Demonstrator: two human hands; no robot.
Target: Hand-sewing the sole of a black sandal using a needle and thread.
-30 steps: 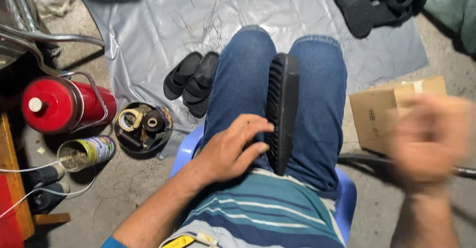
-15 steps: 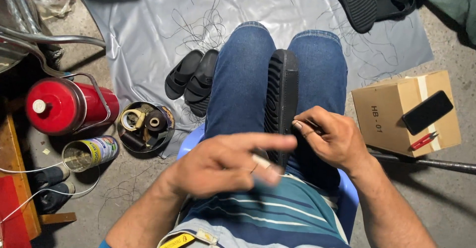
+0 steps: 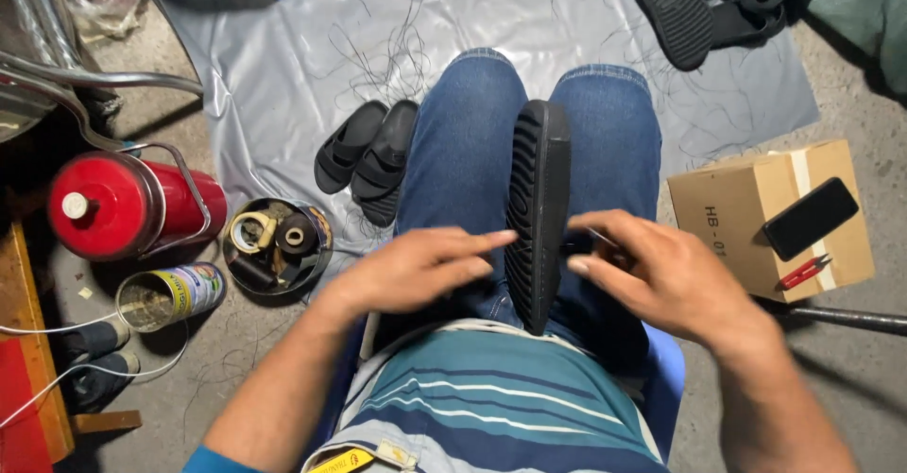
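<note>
We see a grey plastic sheet (image 3: 529, 19) spread over the concrete floor, strewn with thin dark threads. Our legs in blue jeans (image 3: 463, 152) stretch out over it from a blue chair. To our right sits a cardboard box (image 3: 746, 218) with a black phone (image 3: 810, 218) and small red clippers (image 3: 805, 272) on top. To our left lies a red flask (image 3: 123, 206), with an open tin can (image 3: 168, 293) on its side near it and a round tin of tape rolls (image 3: 276, 244) just beside both. A pair of black sandals (image 3: 368, 156) rests on the sheet by our left knee.

The black sandal sole (image 3: 536, 208) stands on edge between our thighs, tread facing left. Our left hand (image 3: 416, 270) lies loosely open, fingertips touching the sole's left side. Our right hand (image 3: 661, 275) is curled against the sole's right side, fingers pinching a thin needle-like tool (image 3: 600, 238).
</note>
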